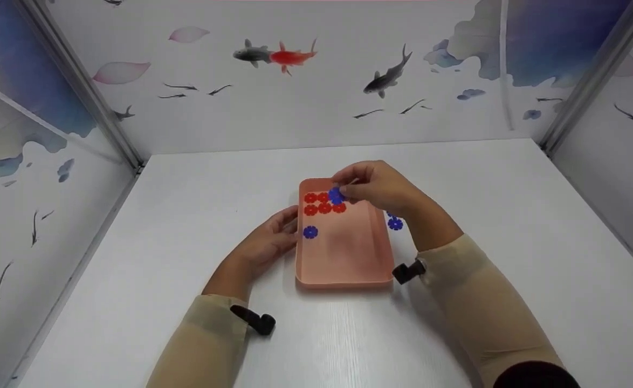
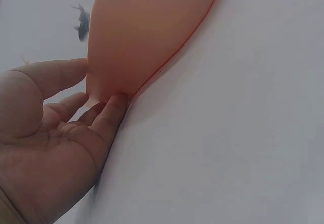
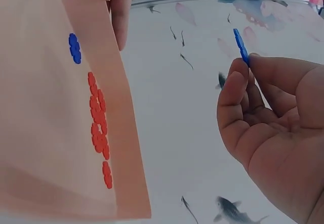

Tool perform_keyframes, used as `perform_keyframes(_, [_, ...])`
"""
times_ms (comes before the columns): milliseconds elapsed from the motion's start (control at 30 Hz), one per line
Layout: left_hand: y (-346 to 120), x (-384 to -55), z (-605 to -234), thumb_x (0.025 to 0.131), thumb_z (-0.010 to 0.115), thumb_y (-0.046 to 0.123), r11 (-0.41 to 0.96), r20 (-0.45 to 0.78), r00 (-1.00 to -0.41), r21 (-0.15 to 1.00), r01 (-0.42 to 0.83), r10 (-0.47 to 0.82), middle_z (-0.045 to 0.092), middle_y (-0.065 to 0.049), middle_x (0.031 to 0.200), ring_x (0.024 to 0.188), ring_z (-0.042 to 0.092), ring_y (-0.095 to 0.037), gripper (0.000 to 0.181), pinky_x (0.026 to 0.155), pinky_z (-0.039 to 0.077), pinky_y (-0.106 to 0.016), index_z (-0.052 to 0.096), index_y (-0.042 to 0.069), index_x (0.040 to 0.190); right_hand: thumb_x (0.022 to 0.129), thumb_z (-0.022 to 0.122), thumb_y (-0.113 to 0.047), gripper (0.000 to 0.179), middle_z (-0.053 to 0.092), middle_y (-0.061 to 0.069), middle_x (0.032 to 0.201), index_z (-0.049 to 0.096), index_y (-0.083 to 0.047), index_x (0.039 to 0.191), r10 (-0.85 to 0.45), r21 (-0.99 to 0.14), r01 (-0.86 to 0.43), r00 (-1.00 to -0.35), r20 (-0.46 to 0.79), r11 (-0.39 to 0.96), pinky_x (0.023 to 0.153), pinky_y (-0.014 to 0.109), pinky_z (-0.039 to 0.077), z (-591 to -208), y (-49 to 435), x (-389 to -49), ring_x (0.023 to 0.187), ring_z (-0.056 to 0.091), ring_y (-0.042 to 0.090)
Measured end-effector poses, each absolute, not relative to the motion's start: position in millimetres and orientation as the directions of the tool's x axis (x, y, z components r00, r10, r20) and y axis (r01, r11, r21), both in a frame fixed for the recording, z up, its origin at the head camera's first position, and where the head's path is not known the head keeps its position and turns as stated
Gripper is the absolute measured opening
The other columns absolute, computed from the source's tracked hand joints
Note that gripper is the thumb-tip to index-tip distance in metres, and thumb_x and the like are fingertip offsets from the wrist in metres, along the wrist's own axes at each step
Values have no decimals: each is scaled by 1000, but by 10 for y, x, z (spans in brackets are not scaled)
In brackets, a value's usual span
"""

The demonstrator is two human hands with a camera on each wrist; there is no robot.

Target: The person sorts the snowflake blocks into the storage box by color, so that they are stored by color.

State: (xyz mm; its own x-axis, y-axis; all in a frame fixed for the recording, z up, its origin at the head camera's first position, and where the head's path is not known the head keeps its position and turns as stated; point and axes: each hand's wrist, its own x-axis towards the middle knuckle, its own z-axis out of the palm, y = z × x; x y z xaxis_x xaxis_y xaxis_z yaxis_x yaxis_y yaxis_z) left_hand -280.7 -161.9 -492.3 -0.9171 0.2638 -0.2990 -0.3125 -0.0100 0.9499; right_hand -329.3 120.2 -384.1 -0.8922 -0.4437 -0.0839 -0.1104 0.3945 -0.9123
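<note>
My right hand [image 1: 378, 186] pinches a blue snowflake disc [image 1: 336, 195], a thin notched plastic piece, between thumb and fingertips above the tray's far end. In the right wrist view the disc [image 3: 241, 46] stands edge-on, tilted, at the fingertips. My left hand [image 1: 268, 237] holds the pink tray [image 1: 343, 277] by its left side, the thumb at the rim and fingers along the outer wall. Inside the tray, several red discs [image 1: 310, 210] lie in two rows near the far end. Another blue disc [image 1: 310, 232] lies below them by the left wall.
Right of the tray, blue discs [image 1: 395, 223] lie on the white table [image 1: 187, 215], partly hidden by the right forearm. Printed panels with fish [image 1: 386, 81] enclose the table at the back and both sides. A small dark camera [image 1: 408, 271] sits on the right wrist.
</note>
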Motion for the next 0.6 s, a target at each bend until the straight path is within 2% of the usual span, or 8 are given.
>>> perform_keyframes(167, [-1617,-2797,-4908,96,77,10,-9,-297,-915,950,-311,273,44,13,169,161,39,-15,78,127,43,-39,45,36,162,104,72,-20,22,74,4,123,77,-28,124,-468,-898,-59,-867,-170,436,106,44,62,-3848,1044,-3463,116,73,30])
perform_keyframes(333, [-1618,-2791,-4918,96,78,11,-17,-280,-914,954,-298,294,42,10,171,161,38,-16,78,127,43,-40,44,33,162,103,72,-18,27,76,5,124,75,-20,130,-512,-893,-8,-822,-250,449,112,52,57,-3996,938,-3624,120,71,34])
perform_keyframes(433, [-1619,-2805,-4924,95,79,9,-45,-267,-913,955,-294,309,41,7,172,162,37,-17,79,128,42,-40,44,29,163,104,70,-17,29,77,5,123,74,-15,132,-549,-883,-16,-788,-277,469,111,56,56,-4089,886,-3691,108,71,30])
perform_keyframes(533, [-1623,-2815,-4920,95,79,7,-60,-260,-912,954,-293,319,40,5,172,163,35,-18,79,129,40,-40,43,27,163,104,70,-16,27,77,6,119,74,-13,130,-569,-864,-24,-762,-310,502,105,51,59,-4147,835,-3731,101,70,28])
perform_keyframes(600, [-1627,-2817,-4912,95,78,6,-62,-265,-910,952,-299,319,41,6,172,163,35,-17,79,129,40,-40,43,27,163,103,72,-17,25,76,5,116,75,-14,127,-562,-839,-27,-754,-340,544,101,44,61,-4176,804,-3752,101,71,25])
